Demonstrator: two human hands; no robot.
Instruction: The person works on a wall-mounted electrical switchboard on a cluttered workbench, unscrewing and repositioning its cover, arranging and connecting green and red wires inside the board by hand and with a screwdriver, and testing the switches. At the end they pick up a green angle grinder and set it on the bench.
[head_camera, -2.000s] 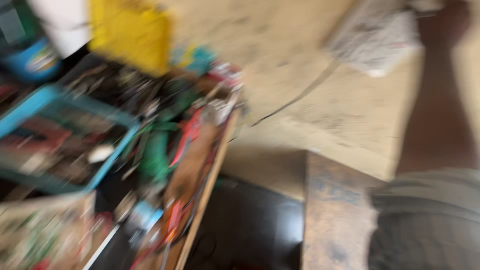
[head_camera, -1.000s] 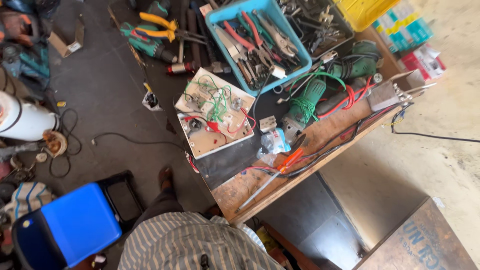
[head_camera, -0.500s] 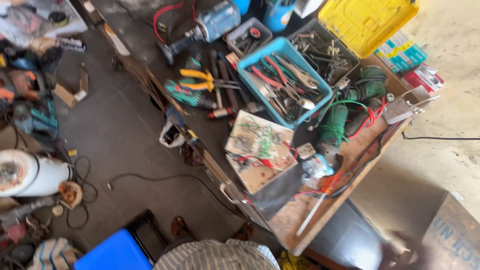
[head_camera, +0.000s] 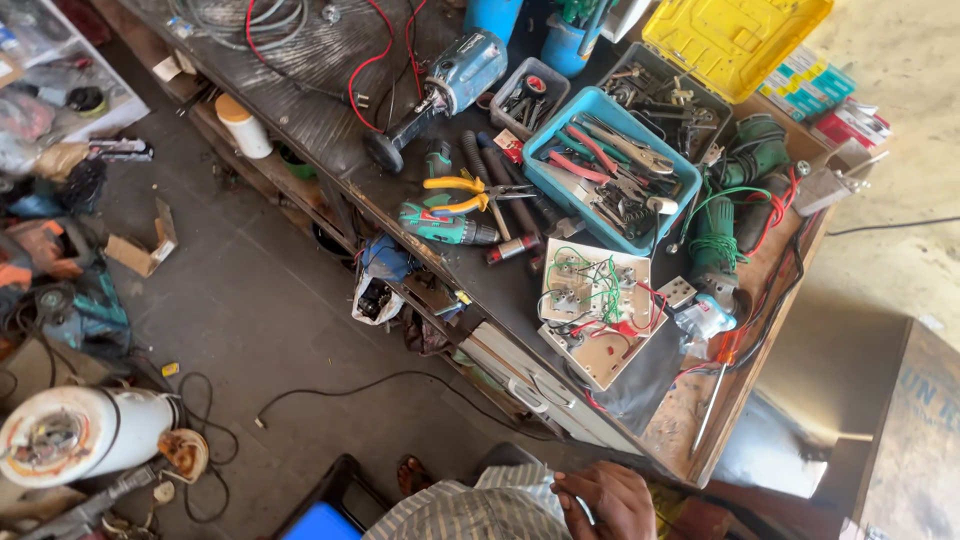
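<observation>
At about eight o'clock in the view a white cylindrical appliance (head_camera: 85, 432) lies on the grey floor with its wired end open, and cords trail from it toward six o'clock. Up at eleven o'clock a white jar with a tan lid (head_camera: 243, 125) stands on the lower shelf of the workbench (head_camera: 300, 100), which runs diagonally from twelve o'clock down toward four. On the bench top, a blue angle grinder (head_camera: 445, 85) lies near twelve o'clock, with red wire looping beside it; just below it are yellow-handled pliers (head_camera: 460, 190) and a green cordless screwdriver (head_camera: 440, 228). Toward one o'clock a blue tray (head_camera: 545, 175) holds a jumble of pliers and cutters, and beyond it sits a yellow open tool case (head_camera: 735, 35). Near the centre a white switch board (head_camera: 597, 310) lies face down, its green and red wiring exposed, with a green power tool (head_camera: 715, 245) just beside it at three o'clock. At six o'clock, at the bottom edge, one hand (head_camera: 605, 497) rests against the person's striped shirt (head_camera: 470, 510), fingers curled loosely inward; whether it is the left or right I cannot tell, nor whether it grips anything. It is well apart from the switch board, the nearest bench item above it.
</observation>
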